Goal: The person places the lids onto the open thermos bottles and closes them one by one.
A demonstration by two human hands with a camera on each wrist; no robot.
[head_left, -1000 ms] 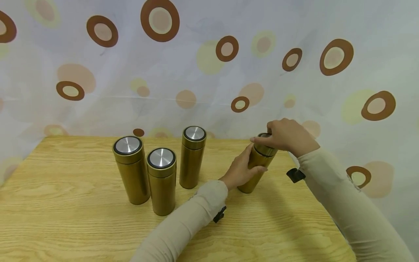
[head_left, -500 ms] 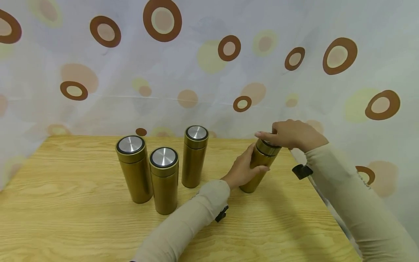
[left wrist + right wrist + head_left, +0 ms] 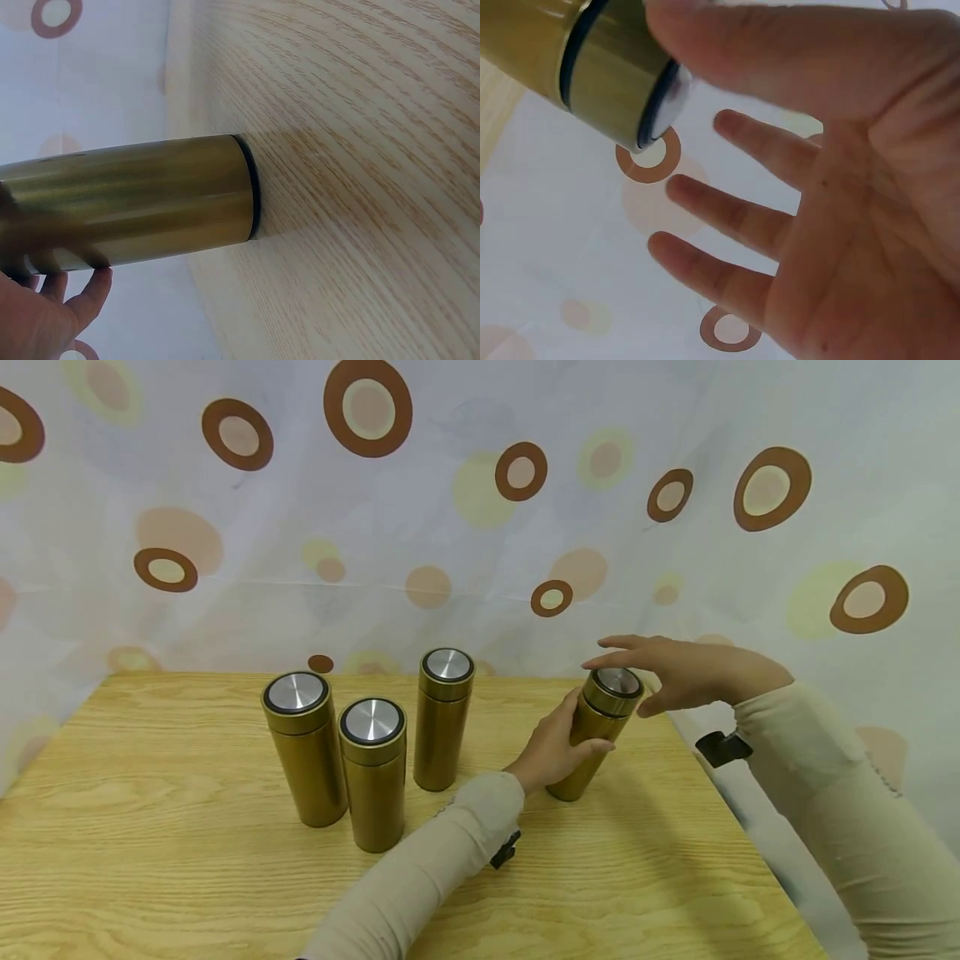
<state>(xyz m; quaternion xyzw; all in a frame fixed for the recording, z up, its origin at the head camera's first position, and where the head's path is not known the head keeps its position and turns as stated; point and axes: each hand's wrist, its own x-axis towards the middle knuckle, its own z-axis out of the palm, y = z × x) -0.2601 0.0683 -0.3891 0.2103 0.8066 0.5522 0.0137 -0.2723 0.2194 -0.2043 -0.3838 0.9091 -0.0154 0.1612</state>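
A gold thermos bottle (image 3: 597, 725) with a silver-topped lid (image 3: 617, 682) stands at the right of the table. My left hand (image 3: 550, 750) grips its body, thumb across the front. In the left wrist view, the bottle's lower half (image 3: 180, 191) and dark base rim meet the wood. My right hand (image 3: 686, 672) is spread around the lid from the right, fingers extended over its far side and thumb low beside it. The right wrist view has that hand's fingers (image 3: 731, 206) apart and straightened, with the lid (image 3: 619, 79) near the thumb.
Three similar gold thermos bottles stand upright to the left: one at far left (image 3: 307, 768), one in front (image 3: 377, 802) and one behind (image 3: 441, 735). The wooden table (image 3: 187, 877) ends at the right, beside a patterned backdrop (image 3: 420, 527).
My right hand has loosened from the lid and drawn back to the right, its fingers opening so that the silver top shows. My left hand keeps its grip on the bottle.
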